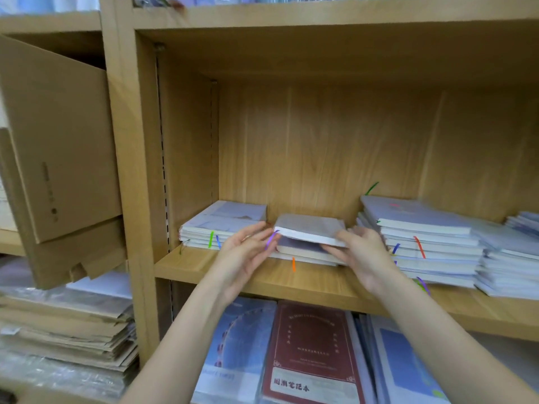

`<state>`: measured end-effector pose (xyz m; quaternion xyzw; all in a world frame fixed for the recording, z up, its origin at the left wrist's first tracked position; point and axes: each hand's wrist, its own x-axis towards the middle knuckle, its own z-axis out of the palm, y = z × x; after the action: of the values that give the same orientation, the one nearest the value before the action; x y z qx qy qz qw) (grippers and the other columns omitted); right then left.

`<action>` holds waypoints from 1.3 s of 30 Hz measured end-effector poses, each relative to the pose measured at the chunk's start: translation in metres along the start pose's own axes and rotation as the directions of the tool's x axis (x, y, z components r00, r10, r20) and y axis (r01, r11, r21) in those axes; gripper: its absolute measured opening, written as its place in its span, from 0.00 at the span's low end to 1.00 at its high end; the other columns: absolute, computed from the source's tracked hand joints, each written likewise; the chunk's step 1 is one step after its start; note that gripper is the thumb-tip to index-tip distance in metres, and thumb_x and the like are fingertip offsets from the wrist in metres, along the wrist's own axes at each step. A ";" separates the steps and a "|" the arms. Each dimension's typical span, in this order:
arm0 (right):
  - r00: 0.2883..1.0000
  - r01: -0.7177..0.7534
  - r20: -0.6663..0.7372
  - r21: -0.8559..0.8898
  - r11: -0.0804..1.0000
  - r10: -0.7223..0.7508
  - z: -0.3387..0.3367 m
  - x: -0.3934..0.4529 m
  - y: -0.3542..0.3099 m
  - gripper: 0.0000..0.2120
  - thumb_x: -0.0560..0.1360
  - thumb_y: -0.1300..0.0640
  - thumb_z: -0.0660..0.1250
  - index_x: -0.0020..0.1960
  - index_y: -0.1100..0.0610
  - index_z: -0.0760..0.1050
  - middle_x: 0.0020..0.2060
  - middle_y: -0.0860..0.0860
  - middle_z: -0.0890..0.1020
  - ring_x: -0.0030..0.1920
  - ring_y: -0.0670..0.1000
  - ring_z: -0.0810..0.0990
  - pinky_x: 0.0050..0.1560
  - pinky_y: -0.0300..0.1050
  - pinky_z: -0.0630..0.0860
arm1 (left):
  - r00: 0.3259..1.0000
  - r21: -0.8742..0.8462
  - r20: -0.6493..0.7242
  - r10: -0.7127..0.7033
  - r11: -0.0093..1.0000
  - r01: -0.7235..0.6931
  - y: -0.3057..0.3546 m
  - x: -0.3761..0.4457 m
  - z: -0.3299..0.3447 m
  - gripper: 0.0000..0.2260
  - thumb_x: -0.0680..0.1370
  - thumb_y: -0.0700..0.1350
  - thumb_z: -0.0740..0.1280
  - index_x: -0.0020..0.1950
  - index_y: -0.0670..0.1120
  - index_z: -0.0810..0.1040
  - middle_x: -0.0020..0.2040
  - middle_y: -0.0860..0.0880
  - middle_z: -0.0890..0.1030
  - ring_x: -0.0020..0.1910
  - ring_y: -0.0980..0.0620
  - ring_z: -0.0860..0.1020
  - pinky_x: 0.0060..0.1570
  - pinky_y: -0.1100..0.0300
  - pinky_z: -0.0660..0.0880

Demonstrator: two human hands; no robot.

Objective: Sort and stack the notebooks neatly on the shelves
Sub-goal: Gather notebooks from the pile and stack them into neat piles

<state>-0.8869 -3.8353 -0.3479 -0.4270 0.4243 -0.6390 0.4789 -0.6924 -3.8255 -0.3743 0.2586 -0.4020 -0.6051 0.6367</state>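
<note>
setting top notebook (310, 228) onto short middle stack (303, 253) on shelf (262, 279); right hand (360, 252) pinching its right edge, fingers curled under; left hand (243, 252) touching left edge, fingers straight; likely next: lowering flat, squaring edges with stack below

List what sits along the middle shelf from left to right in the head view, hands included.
Cardboard box → left stack of notebooks → left hand → middle stack of notebooks, its tilted top notebook touched by both hands → right hand → tall stack of notebooks → far-right stack of notebooks.
</note>
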 end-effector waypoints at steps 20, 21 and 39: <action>0.975 -0.074 0.224 0.359 0.930 -0.009 0.114 0.014 0.003 0.18 0.77 0.75 0.53 0.66 0.69 0.62 0.59 0.64 0.74 0.58 0.61 0.76 0.59 0.55 0.74 | 0.884 0.976 0.044 0.466 -0.209 0.062 -0.002 -0.007 -0.079 0.36 0.70 0.58 0.38 0.73 0.48 0.63 0.76 0.48 0.59 0.75 0.48 0.56 0.72 0.54 0.47; 0.976 -0.066 0.217 0.284 0.957 0.003 0.124 0.019 0.010 0.15 0.77 0.74 0.54 0.64 0.70 0.63 0.59 0.64 0.74 0.58 0.61 0.76 0.59 0.53 0.75 | 0.890 0.967 0.042 0.455 -0.241 0.078 -0.002 -0.008 -0.081 0.39 0.67 0.59 0.34 0.74 0.49 0.61 0.76 0.48 0.56 0.75 0.48 0.53 0.72 0.55 0.45; 0.988 0.024 0.151 -0.054 0.998 -0.016 0.142 0.039 0.055 0.25 0.74 0.66 0.68 0.67 0.70 0.63 0.55 0.57 0.69 0.48 0.53 0.80 0.50 0.35 0.76 | 0.867 0.958 0.102 0.487 -0.281 0.046 -0.010 -0.003 -0.090 0.36 0.69 0.56 0.36 0.75 0.48 0.60 0.76 0.48 0.58 0.75 0.48 0.55 0.70 0.53 0.50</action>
<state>-0.7449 -3.9018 -0.3553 -0.4915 0.4003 -0.5976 0.4910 -0.6242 -3.8383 -0.4320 0.6697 -0.6416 0.1316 0.3501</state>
